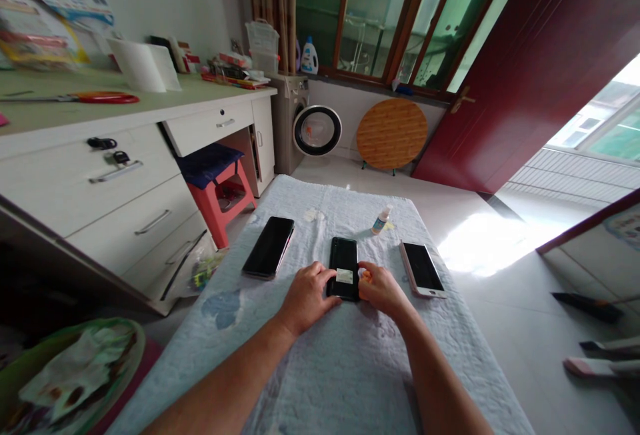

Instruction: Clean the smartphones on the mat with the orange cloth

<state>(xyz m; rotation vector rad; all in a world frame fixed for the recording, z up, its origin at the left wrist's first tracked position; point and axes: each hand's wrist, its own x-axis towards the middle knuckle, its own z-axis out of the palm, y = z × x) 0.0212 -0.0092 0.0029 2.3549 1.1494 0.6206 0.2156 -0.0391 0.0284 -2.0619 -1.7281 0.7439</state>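
Note:
A dark phone [345, 253] with a pale label on its upper face lies at the middle of the cloth-covered table [345, 368]. My left hand [309, 296] holds its left edge, thumb by the lower corner. At the right edge, my right hand [383, 288] is closed, its fingers pressed round something orange that is mostly hidden. Another black phone [270, 246] lies to the left. To the right rests a pink-edged phone [423, 269] with a white lower front. A small spray bottle [381, 220] stands behind, right of the middle phone.
White drawers [145, 211] and a red stool [225, 198] stand to the left. A green bin [127, 361] is at the lower left. Beyond the table are a washing machine with its round door [318, 130] open and a round wooden board [392, 133].

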